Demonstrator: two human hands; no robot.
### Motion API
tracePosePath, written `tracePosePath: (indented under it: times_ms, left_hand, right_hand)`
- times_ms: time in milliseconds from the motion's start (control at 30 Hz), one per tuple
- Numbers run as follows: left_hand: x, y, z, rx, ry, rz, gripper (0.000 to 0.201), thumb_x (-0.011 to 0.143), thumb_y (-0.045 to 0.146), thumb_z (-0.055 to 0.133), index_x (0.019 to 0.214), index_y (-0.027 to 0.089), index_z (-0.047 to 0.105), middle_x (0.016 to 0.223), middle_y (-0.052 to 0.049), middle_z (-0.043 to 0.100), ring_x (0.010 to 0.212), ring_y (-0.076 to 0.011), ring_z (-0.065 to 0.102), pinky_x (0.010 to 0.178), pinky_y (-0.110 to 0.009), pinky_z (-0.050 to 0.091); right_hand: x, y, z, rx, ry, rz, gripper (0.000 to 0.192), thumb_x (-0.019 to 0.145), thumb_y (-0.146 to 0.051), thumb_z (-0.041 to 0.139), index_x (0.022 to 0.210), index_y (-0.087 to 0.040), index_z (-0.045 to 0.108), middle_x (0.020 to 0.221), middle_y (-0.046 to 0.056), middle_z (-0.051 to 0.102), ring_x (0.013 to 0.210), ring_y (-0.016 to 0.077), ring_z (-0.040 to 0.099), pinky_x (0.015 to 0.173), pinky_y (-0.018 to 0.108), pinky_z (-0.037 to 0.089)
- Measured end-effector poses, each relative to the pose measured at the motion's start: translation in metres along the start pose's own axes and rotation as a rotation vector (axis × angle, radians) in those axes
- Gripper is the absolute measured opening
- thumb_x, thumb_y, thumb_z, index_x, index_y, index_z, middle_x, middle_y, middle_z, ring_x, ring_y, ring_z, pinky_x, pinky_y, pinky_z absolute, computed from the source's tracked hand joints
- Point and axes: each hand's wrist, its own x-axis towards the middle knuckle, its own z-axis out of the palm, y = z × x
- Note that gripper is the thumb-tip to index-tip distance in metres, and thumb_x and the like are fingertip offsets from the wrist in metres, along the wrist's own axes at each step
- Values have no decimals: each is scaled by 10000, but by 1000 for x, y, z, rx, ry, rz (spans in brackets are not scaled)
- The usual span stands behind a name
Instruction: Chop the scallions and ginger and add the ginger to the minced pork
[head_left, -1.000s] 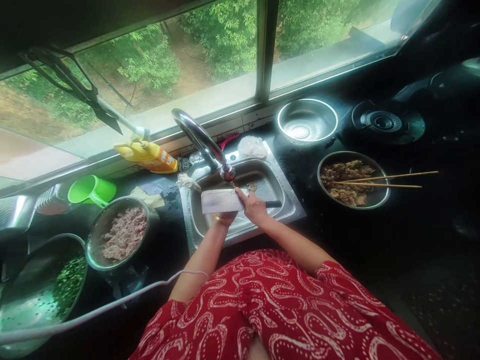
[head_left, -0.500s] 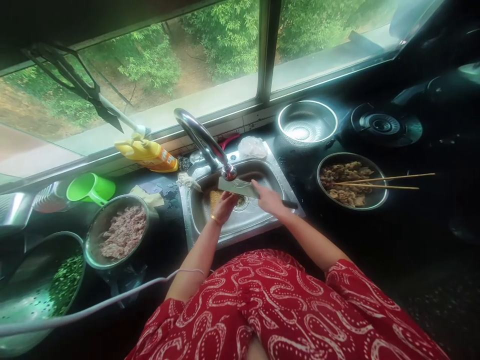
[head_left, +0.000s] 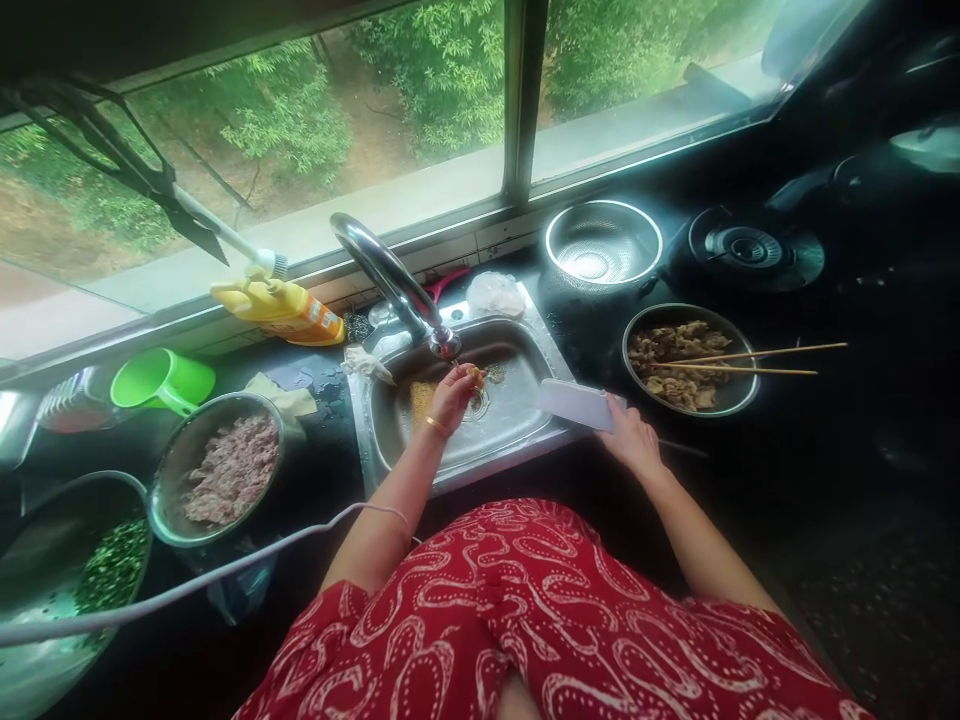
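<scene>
"Judging from here, what could be spoiled?"

"The cleaver (head_left: 576,405) is held over the near right rim of the sink (head_left: 517,418); if the grip is made slippery by water, the metal or the counter (head_left: 585,340) could be struck; the chopsticks (head_left: 787,350), left jutting right beyond their bowl (head_left: 705,415), could also be knocked if the blade were swung far and right."

"And how are the hands set?"

"Well apart; the right hand (head_left: 634,440) seems to be closed around the cleaver where blade and handle meet, though exact finger placement cannot be made out; the left hand (head_left: 451,403) is held just near of the tap (head_left: 445,344), its fingertips pinched on a small orange-brown piece (head_left: 476,376) that cannot be identified."

"Any risk there?"

"If the pinch is slackened, the piece could be lost down the drain (head_left: 481,405)."
</scene>
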Motion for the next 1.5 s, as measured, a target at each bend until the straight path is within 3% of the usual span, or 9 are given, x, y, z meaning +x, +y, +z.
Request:
tracePosePath:
  times_ms: [133, 300, 400, 533, 700, 933, 1100, 1367, 1500]
  left_hand:
    - [4, 2, 0, 108, 16, 121, 392, 604, 296, 788, 930, 166, 614, 913, -54, 702, 679, -96, 587, 527, -197, 350]
    - [4, 2, 2, 163, 26, 177, 409, 589, 304, 790, 938, 156, 636, 913, -52, 696, 722, -116, 613, 595, -216, 410]
    - [3, -1, 9, 143, 69, 147, 398, 561, 310, 797, 869, 161, 593, 797, -19, 677, 664, -118, 612, 603, -230, 434]
    - [2, -6, 17, 74, 166, 57, 425, 537, 303, 790, 862, 165, 554, 753, -4, 647, 630, -107, 597, 577, -220, 432]
    - [-2, -7, 8, 67, 229, 1, 418, 504, 311, 801, 812, 155, 565, 676, 21, 590, 547, -72, 520, 502, -195, 370]
    - [11, -8, -13, 450, 254, 24, 220, 546, 284, 724, 586, 141, 562, 565, 6, 572, 484, -63, 426, 442, -189, 313]
    - [19, -9, -7, 463, 223, -13, 147, 541, 247, 678, 571, 127, 597, 546, -10, 578, 453, -67, 429, 429, -198, 328]
    - [17, -12, -6, 318, 284, -70, 122, 553, 183, 685, 546, 126, 578, 480, 6, 524, 405, -57, 410, 415, -203, 323]
    - [12, -1, -9, 185, 166, -111, 196, 562, 231, 757, 650, 101, 640, 535, -5, 555, 433, -49, 432, 424, -192, 328]
  right_hand:
    - [-1, 15, 12, -26, 40, -11, 753, 839, -457, 559, 1474, -209, 240, 1048, 159, 551, 923, 281, 580, 800, 390, 407]
    - [2, 9, 0, 94, 171, -35, 577, 821, -382, 583, 1357, -206, 463, 1210, 186, 525, 1075, 329, 491, 850, 453, 393]
    - [12, -37, -13, 500, 165, -202, 419, 859, -310, 497, 1243, -163, 573, 1178, 153, 589, 1061, 255, 528, 909, 411, 406]
    - [31, -136, -20, 1092, -46, -364, 431, 875, -361, 445, 1234, -160, 572, 977, 72, 671, 802, 152, 606, 775, 305, 489]
    - [41, -209, -28, 1246, -54, -488, 315, 869, -330, 462, 1059, -162, 649, 907, 43, 690, 780, 136, 614, 746, 260, 486]
    - [39, -202, -43, 825, 61, -635, 252, 875, -203, 457, 972, -136, 680, 963, 98, 695, 910, 184, 616, 858, 299, 441]
    - [44, -201, -43, 730, 69, -638, 245, 884, -190, 453, 962, -165, 684, 953, 75, 697, 908, 174, 611, 853, 282, 435]
    - [48, -202, -41, 929, -11, -549, 227, 828, -195, 476, 872, -167, 697, 878, 44, 704, 833, 155, 612, 802, 275, 448]
    - [60, -203, -35, 1178, -181, -468, 223, 769, -242, 501, 837, -152, 693, 682, -1, 654, 597, 106, 543, 619, 232, 447]
